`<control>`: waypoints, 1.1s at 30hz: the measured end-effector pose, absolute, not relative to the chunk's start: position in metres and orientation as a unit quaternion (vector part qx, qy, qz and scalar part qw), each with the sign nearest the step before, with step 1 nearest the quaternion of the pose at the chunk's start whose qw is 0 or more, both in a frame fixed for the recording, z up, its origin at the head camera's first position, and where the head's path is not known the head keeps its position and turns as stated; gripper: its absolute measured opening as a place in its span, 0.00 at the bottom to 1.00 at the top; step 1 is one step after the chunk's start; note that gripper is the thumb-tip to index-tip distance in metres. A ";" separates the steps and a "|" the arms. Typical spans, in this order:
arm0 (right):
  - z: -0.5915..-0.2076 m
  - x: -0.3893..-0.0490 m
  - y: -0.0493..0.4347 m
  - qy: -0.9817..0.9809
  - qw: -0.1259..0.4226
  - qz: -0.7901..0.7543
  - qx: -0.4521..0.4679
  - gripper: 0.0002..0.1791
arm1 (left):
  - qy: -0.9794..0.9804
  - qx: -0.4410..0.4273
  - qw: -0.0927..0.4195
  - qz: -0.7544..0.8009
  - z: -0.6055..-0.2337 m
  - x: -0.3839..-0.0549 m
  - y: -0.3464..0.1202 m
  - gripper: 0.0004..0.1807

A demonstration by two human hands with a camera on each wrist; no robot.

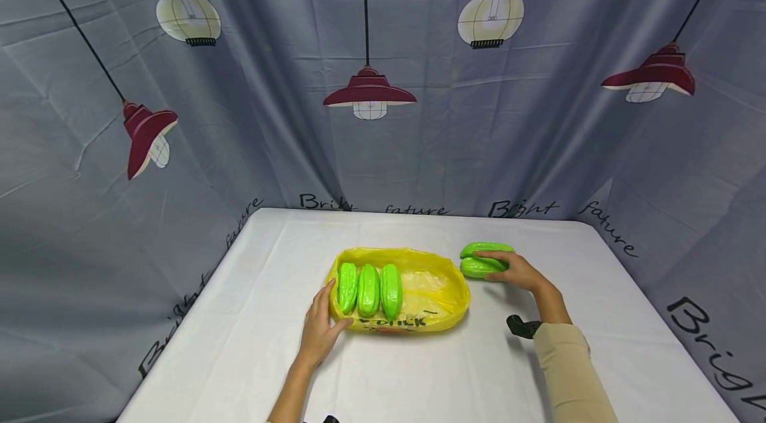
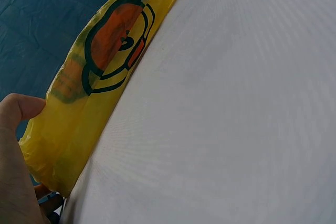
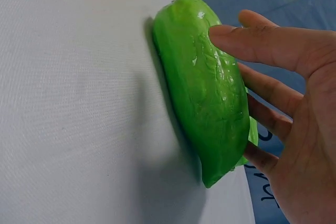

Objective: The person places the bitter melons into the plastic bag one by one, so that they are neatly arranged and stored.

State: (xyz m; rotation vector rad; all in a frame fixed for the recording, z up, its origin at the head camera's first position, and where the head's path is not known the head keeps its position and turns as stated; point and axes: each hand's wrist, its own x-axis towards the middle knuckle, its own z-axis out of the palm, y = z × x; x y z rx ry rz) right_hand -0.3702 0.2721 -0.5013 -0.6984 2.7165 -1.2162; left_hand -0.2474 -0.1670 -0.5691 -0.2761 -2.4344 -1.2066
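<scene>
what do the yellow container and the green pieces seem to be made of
Yellow container: apparently thin, slightly glossy plastic film, judging by its crinkled surface; anything stiffer beneath is hidden.
Green pieces: shiny, perhaps plastic or film-wrapped, since the near one shows bright highlights and fine creases; their cores can't be told.

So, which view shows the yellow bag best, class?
The head view: it shows the bag from above, open, with three green vegetables inside. The left wrist view shows one printed side; the right wrist view, only an edge.
</scene>
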 end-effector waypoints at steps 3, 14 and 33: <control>-0.502 -0.371 0.272 0.891 0.040 -0.385 -0.239 0.29 | -0.874 -0.098 0.202 -0.431 -0.570 -0.248 -0.167 0.45; -0.503 -0.369 0.277 0.900 0.046 -0.360 -0.241 0.27 | -0.874 -0.101 0.208 -0.428 -0.570 -0.248 -0.168 0.45; -0.518 -0.359 0.280 0.890 0.117 -0.397 -0.193 0.39 | -0.872 -0.093 0.188 -0.442 -0.567 -0.247 -0.166 0.44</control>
